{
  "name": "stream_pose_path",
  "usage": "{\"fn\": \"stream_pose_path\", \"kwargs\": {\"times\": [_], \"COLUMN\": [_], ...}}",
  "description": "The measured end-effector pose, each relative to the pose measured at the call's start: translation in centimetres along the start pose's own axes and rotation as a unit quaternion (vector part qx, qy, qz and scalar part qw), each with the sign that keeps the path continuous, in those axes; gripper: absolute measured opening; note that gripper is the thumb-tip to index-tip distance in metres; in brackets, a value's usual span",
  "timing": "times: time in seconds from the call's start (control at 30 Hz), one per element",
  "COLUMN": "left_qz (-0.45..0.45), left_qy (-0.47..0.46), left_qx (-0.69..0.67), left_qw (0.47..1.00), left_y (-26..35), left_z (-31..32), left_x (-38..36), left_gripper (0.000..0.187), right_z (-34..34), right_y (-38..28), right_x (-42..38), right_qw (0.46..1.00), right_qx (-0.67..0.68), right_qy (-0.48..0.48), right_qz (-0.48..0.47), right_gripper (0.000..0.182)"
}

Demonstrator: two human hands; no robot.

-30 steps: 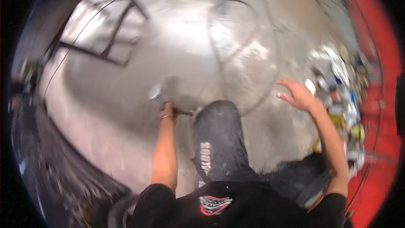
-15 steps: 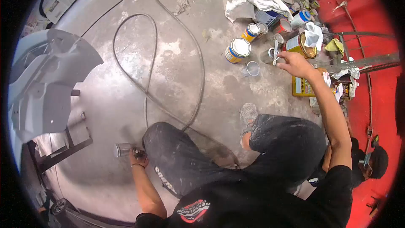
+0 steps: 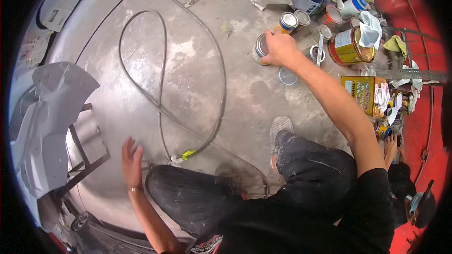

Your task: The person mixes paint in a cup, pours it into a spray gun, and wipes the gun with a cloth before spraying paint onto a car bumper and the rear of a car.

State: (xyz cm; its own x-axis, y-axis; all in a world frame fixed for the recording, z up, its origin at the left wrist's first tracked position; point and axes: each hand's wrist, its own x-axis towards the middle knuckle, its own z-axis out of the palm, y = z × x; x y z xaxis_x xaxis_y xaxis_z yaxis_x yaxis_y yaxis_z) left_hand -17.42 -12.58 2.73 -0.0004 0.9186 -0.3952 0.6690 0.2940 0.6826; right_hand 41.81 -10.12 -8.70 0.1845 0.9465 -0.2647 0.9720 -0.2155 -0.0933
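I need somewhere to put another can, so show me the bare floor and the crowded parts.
Bare floor shows inside the looped hose and between that hose and the shoe. Cans crowd from the right hand toward the red surface.

A stained grey concrete floor (image 3: 254, 108) bears a looped hose (image 3: 223, 84) between the left hand (image 3: 133, 162) and right hand (image 3: 281, 49). Just nearer than the right hand sits a clear plastic cup (image 3: 287, 78); to that hand's right, a round gold paint can (image 3: 343, 46) and a rectangular urethane paint thinner tin (image 3: 349, 87). Whether the gripped round can (image 3: 258, 51) touches the floor is unclear.
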Motion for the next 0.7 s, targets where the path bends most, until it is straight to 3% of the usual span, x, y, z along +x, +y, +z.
{"fn": "stream_pose_path", "kwargs": {"times": [0.1, 0.13, 0.2, 0.37, 0.43, 0.53, 0.63, 0.7], "left_qz": [0.09, 0.189, 0.235, 0.31, 0.294, 0.342, 0.333, 0.35], "left_qy": [-0.124, -0.192, -0.255, -0.252, -0.247, -0.236, -0.252, -0.25], "left_qx": [0.047, 0.058, 0.073, 0.083, 0.06, -0.04, -0.047, -0.069], "left_qw": [0.987, 0.961, 0.935, 0.913, 0.921, 0.909, 0.907, 0.9], "left_y": [8.7, 8.2, 10.1, 14.7, 16.1, 16.9, 17.6, 17.6], "left_z": [9.9, 13.7, 22.4, 38.4, 42.0, 44.4, 45.1, 45.2], "left_x": [5.0, 7.6, 9.7, 12.5, 13.4, 15.1, 15.6, 15.6], "left_gripper": [0.086, 0.093, 0.1, 0.118, 0.123, 0.128, 0.134, 0.128], "right_z": [-0.6, -0.9, -1.2, -0.2, 0.0, 0.0, -0.5, 0.0], "right_y": [-0.4, -0.4, -0.4, -0.1, 0.4, 0.9, 2.3, 4.1], "right_x": [-0.3, -0.5, -1.0, -1.2, -1.3, -1.5, -1.1, -1.4], "right_qw": [1.0, 0.999, 0.999, 0.998, 0.996, 0.993, 0.982, 0.954], "right_qx": [0.008, 0.011, 0.015, 0.045, 0.07, 0.097, 0.176, 0.281], "right_qy": [0.007, 0.012, 0.024, 0.036, 0.039, 0.066, 0.063, 0.1], "right_qz": [-0.022, -0.03, -0.043, -0.028, -0.024, -0.008, 0.008, 0.01], "right_gripper": [0.083, 0.077, 0.064, 0.075, 0.08, 0.078, 0.078, 0.081]}}
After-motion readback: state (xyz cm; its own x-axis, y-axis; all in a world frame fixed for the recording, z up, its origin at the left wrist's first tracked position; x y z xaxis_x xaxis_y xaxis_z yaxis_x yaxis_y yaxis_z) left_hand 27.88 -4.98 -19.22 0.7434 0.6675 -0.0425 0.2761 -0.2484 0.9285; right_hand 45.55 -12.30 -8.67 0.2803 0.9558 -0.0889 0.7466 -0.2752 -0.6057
